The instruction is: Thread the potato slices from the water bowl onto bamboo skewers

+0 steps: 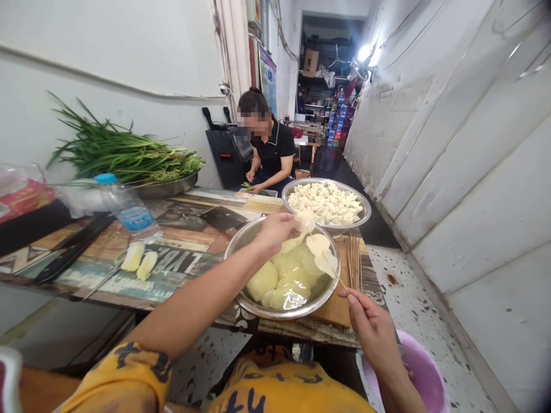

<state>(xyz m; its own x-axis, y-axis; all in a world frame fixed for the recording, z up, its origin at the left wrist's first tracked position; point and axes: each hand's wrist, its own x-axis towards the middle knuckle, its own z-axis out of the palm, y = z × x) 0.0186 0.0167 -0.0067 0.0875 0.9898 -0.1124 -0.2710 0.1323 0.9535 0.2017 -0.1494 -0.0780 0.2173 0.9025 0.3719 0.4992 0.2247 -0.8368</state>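
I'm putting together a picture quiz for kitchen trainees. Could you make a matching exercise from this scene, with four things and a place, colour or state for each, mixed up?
Column one
1. Bottle
2. Right hand
3. Leafy greens
4. Left hand

Column two
A. Heaped in a wide pan
B. Holding a pale slice
C. Topped with a blue cap
D. Gripping the near end of a thin stick

Right pairs: 1-C, 2-D, 3-A, 4-B
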